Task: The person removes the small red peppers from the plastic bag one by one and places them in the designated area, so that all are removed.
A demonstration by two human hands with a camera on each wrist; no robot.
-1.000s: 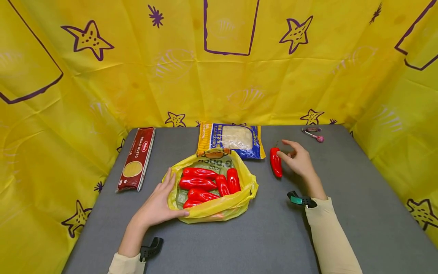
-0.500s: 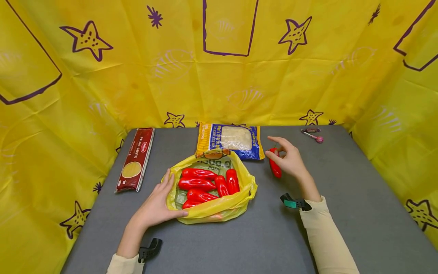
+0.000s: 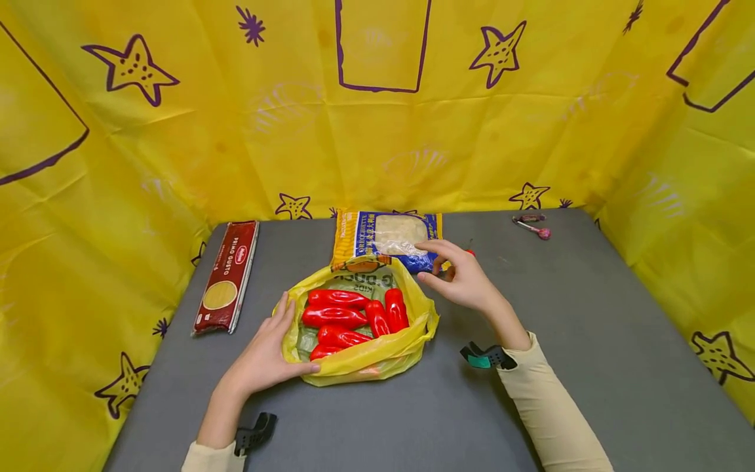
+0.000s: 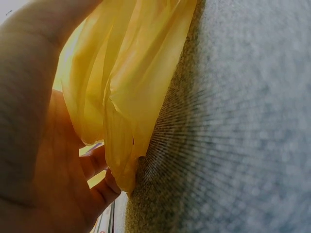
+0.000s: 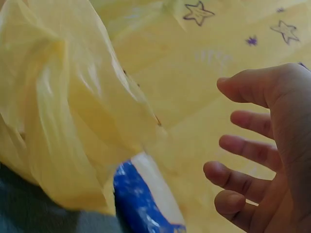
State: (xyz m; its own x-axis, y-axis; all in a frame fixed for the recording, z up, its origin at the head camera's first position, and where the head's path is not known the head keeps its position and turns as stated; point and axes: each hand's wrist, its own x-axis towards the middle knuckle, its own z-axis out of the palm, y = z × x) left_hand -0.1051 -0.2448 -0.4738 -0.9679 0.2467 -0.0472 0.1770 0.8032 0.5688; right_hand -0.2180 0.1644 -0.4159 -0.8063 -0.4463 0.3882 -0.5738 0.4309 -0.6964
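Note:
A yellow plastic bag [image 3: 377,364] stands open at the middle of the table, with several red peppers [image 3: 334,318] lying in it. Along the bag's left side rests my left hand [image 3: 262,351], its fingers at the left edge and its thumb stretched along the front. My right hand [image 3: 463,275] hovers just right of the bag, thumb and fingers spread apart; the right wrist view shows nothing between them. Behind that hand, a lone red pepper [image 3: 470,252] on the table is mostly hidden, only a bit of its stem end showing.
A blue and yellow pasta packet [image 3: 401,233] lies behind the bag, partly covered by my right hand. To the left is a dark red spaghetti packet [image 3: 227,278]. A pink lollipop [image 3: 542,233] and a small wrapped candy [image 3: 529,217] lie at the back right.
My right hand has moved left from beside the lone pepper toward the bag, leaving that pepper on the table. My left hand stays on the bag. The head view has shifted slightly.

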